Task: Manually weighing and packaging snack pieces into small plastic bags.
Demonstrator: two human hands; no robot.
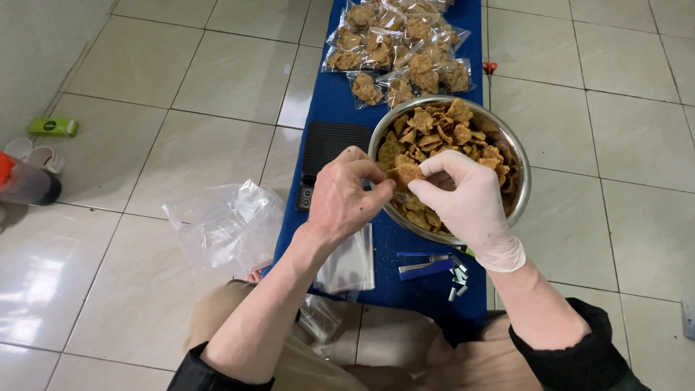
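Over the round steel bowl (518,163) of brown fried chips (434,130): bare left hand (346,197) pinches a clear bag's mouth; gloved right hand (457,197) grips chips at it. Risk: brittle chips crumble, or spill onto the blue cloth (340,101).

Shiny metal bowl (515,156), rough crisp chips (434,134), glossy floor tiles (145,65)

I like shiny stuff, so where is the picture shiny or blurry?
Head view: soft glare whitens the floor tiles at lower left; the metal bowl rim gleams; the plastic bag glints; both hands look sharp, and edges bend slightly.
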